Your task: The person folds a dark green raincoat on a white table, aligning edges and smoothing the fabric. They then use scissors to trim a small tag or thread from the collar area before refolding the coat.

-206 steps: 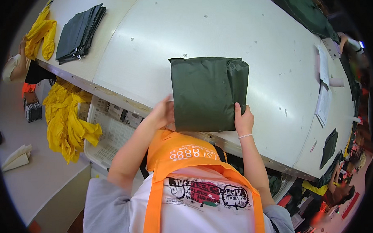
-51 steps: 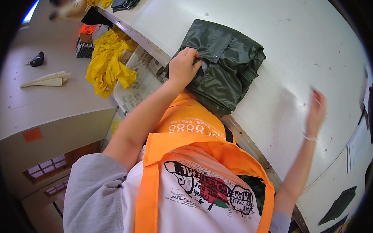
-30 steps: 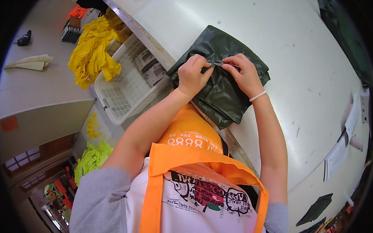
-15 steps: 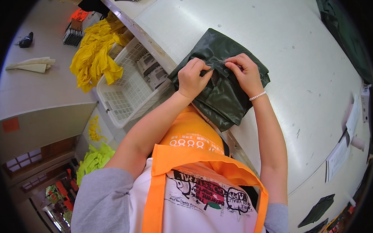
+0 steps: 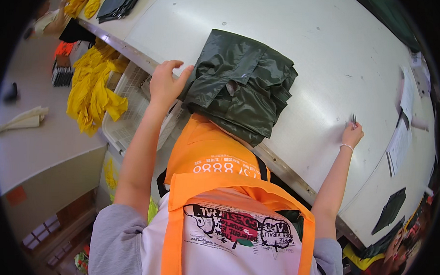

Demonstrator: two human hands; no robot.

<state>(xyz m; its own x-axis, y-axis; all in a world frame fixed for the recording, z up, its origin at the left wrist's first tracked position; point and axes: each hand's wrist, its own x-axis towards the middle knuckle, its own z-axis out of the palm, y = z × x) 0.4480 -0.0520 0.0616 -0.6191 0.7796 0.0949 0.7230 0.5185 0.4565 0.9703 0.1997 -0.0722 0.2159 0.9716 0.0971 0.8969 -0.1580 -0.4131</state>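
A folded dark green, shiny waterproof garment (image 5: 242, 83) lies at the near edge of the pale table, with a flap and a snap button showing on top. My left hand (image 5: 166, 85) is at its left edge, thumb and fingers apart, holding nothing. Well to the right of the garment, my right hand (image 5: 351, 134) is closed around small metal thread snips (image 5: 354, 118), whose tips stick out beyond the fingers just over the tabletop. A beaded bracelet circles the right wrist.
The pale table (image 5: 319, 71) has a metal front edge. To the left stand a white plastic basket (image 5: 124, 109) and a heap of yellow fabric (image 5: 92, 88). Papers (image 5: 399, 148) and a folded dark green piece (image 5: 389, 210) lie on the right. Dark folded pieces (image 5: 118, 6) sit at far left.
Both hands have come off the middle of the garment. The left has moved to its left edge and opened; the right has reached far right and now holds thread snips. The garment appears flatter.
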